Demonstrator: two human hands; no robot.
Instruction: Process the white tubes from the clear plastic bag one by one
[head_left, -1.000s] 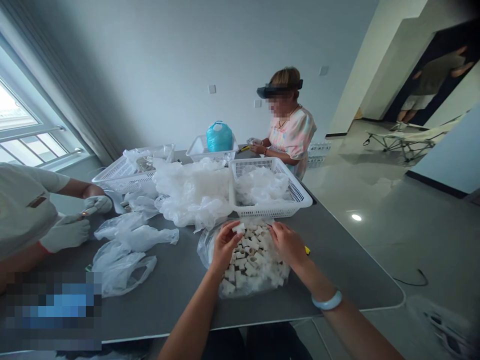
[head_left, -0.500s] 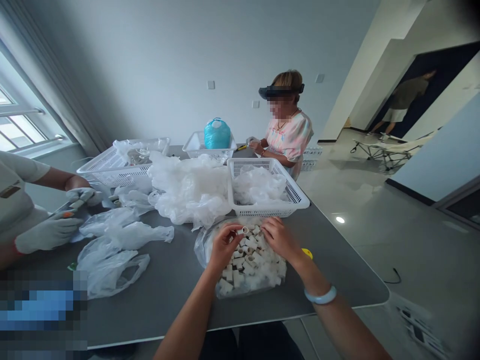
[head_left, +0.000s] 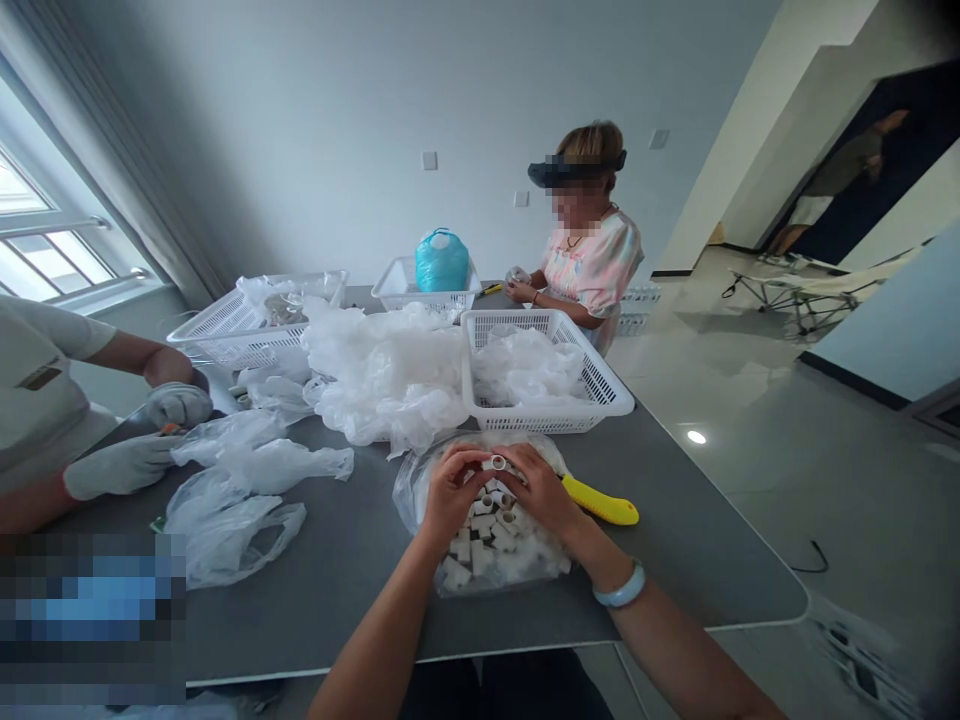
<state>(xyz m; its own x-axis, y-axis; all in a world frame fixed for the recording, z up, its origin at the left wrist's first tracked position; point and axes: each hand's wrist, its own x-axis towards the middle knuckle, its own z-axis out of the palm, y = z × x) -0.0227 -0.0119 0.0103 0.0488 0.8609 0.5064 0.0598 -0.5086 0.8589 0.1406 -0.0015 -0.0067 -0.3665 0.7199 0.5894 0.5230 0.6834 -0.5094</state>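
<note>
Fingers [head_left: 466, 458] of the left hand [head_left: 450, 497] stand nearly together, pinching a small white fitting [head_left: 498, 462]; those of the right hand [head_left: 541, 492] appear closed on its opposite side. The fitting is above the pile of white pieces [head_left: 481, 548] in a clear bag [head_left: 407, 490]. Step, as judged: two-handed checking or working of one piece. Next move calls for a firm left pinch and the rim kept exposed. Orientation: round open end faces the wearer; long axis probably runs away from the wearer, body hidden by fingers. Yellow handle [head_left: 601, 500] lies just beside the right hand; contact unclear.
</note>
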